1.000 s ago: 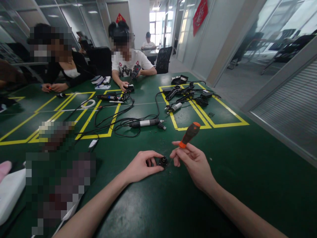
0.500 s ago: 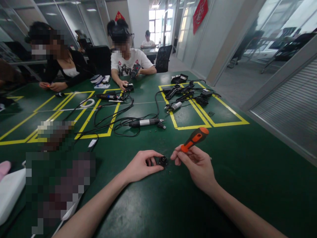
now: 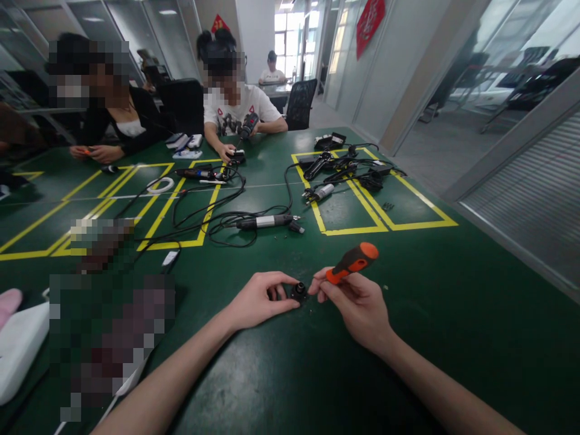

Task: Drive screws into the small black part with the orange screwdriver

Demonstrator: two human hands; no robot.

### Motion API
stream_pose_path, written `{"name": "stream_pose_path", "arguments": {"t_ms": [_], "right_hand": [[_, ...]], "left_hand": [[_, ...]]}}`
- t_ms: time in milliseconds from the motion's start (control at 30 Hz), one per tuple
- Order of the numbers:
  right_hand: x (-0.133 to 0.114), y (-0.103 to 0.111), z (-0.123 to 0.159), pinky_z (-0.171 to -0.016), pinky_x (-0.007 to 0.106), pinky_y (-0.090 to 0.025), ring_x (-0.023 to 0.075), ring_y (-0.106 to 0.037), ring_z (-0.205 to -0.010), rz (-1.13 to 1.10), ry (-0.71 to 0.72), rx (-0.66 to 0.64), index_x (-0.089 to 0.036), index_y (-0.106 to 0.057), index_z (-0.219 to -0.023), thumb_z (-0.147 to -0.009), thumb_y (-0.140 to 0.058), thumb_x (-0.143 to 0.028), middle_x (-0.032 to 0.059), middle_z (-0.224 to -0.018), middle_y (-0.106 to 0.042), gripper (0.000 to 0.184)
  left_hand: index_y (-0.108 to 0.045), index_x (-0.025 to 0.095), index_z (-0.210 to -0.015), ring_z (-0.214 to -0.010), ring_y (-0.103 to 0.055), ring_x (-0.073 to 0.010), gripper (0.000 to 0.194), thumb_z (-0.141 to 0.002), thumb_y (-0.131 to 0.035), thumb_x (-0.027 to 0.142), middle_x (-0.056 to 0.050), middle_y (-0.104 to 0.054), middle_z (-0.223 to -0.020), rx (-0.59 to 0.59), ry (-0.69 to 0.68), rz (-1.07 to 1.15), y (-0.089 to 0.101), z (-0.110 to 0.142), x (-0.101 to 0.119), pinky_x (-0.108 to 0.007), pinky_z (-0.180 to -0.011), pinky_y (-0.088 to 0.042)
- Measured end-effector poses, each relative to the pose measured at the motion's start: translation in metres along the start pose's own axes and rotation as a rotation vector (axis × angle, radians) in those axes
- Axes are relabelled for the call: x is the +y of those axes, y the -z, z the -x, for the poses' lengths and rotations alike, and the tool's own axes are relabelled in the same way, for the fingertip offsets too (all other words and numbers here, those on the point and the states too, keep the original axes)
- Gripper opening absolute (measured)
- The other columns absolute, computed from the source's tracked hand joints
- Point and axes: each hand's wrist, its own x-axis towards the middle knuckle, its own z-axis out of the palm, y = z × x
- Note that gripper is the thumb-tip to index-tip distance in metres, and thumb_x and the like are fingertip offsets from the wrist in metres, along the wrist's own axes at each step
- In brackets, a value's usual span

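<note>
My left hand point(image 3: 258, 300) pinches a small black round part point(image 3: 298, 290) against the green table point(image 3: 408, 338), fingers curled round it. My right hand point(image 3: 356, 302) grips a screwdriver with a black and orange handle point(image 3: 353, 261). The handle slants up to the right and the shaft end points down-left toward the black part; the tip is hidden by my fingers. The two hands are nearly touching at the part.
A black and silver corded tool point(image 3: 265, 222) and tangled cables lie just beyond my hands. More tools and cables point(image 3: 344, 169) fill a yellow-taped box at the back right. Two people sit across the table handling tools. A white object point(image 3: 18, 347) lies at the left edge.
The screwdriver handle has tipped from steep to lower and more to the right, and my right hand has edged closer to the black part. My left hand has stayed put.
</note>
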Motion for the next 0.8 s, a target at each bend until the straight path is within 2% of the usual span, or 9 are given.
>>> {"name": "stream_pose_path", "arguments": {"t_ms": [200, 333, 533, 667, 800], "right_hand": [[-0.0005, 0.0048, -0.0009, -0.063, 0.028, -0.06, 0.0158, -0.069, -0.063, 0.205, 0.171, -0.052, -0.022, -0.078, -0.095, -0.097, -0.065, -0.022, 0.0039, -0.081, -0.078, 0.013], [-0.004, 0.003, -0.0021, -0.064, 0.026, -0.06, 0.0139, -0.068, -0.061, 0.239, 0.271, -0.069, -0.024, -0.078, -0.095, -0.097, -0.063, -0.015, 0.0012, -0.08, -0.078, 0.017], [-0.0057, 0.0017, -0.0021, -0.068, 0.027, -0.06, 0.0182, -0.073, -0.074, 0.301, 0.354, 0.003, -0.023, -0.075, -0.089, -0.093, -0.068, -0.013, 0.0029, -0.082, -0.077, 0.013], [-0.0048, 0.0041, -0.0024, -0.067, 0.026, -0.059, 0.0163, -0.071, -0.07, 0.284, 0.327, 0.031, -0.022, -0.073, -0.082, -0.09, -0.072, -0.011, 0.0014, -0.079, -0.076, 0.014], [-0.0032, 0.0029, -0.0008, -0.062, 0.025, -0.057, 0.0134, -0.068, -0.06, 0.163, 0.191, -0.009, -0.022, -0.074, -0.09, -0.092, -0.069, -0.012, -0.0008, -0.072, -0.074, 0.012]], "left_hand": [[-0.078, 0.014, -0.111, -0.064, -0.059, -0.0108, 0.033, -0.082, -0.081, 0.028, 0.001, -0.069, -0.077, -0.008, -0.023, -0.02, -0.0014, -0.0005, -0.0015, -0.021, -0.061, -0.044], [-0.077, 0.014, -0.117, -0.067, -0.061, -0.0112, 0.034, -0.086, -0.079, 0.028, -0.002, -0.074, -0.088, 0.001, -0.097, -0.092, -0.0044, 0.0015, -0.0011, -0.022, -0.063, -0.045], [-0.075, 0.017, -0.12, -0.069, -0.064, -0.0117, 0.031, -0.089, -0.075, 0.025, -0.005, -0.077, -0.102, 0.007, -0.172, -0.175, -0.0065, 0.0032, -0.0021, -0.022, -0.066, -0.048], [-0.074, 0.018, -0.121, -0.069, -0.063, -0.0118, 0.031, -0.092, -0.072, 0.025, -0.005, -0.077, -0.105, -0.006, -0.183, -0.195, -0.0064, 0.0028, -0.0021, -0.023, -0.066, -0.048], [-0.074, 0.017, -0.122, -0.068, -0.061, -0.0117, 0.03, -0.093, -0.07, 0.024, -0.005, -0.076, -0.104, -0.017, -0.189, -0.21, -0.0061, 0.0023, -0.0015, -0.023, -0.066, -0.047]]}}
